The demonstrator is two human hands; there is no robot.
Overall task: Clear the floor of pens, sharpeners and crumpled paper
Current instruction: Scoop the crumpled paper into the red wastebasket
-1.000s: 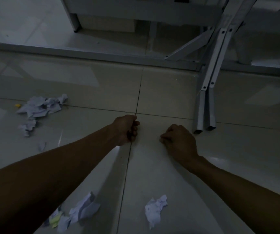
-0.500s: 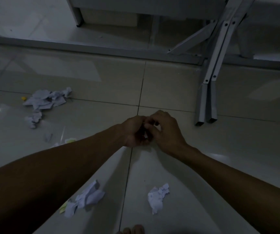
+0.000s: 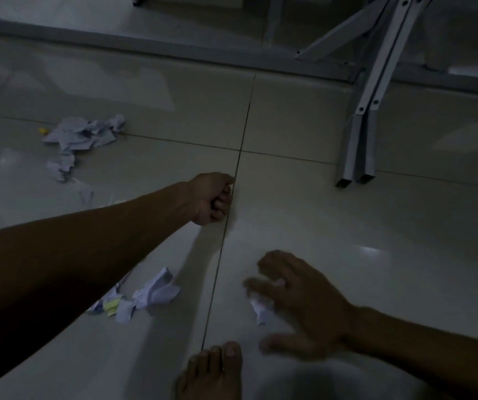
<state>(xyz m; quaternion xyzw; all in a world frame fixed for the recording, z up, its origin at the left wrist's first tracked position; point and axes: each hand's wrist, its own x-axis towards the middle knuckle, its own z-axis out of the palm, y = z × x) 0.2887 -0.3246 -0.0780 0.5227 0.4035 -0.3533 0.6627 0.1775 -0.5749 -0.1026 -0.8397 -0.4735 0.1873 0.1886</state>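
White paper scrap (image 3: pixel 261 308), lower right, under spread right hand (image 3: pixel 304 307); left hand (image 3: pixel 212 199) fisted, contents unclear; blurred swipe may miss it.

No readable text, labels, brands or numbers anywhere. Frame is dim; the crumpled paper (image 3: pixel 83 133) on the floor (image 3: pixel 347 241) may carry faint print, but it's too dark and small to make out.
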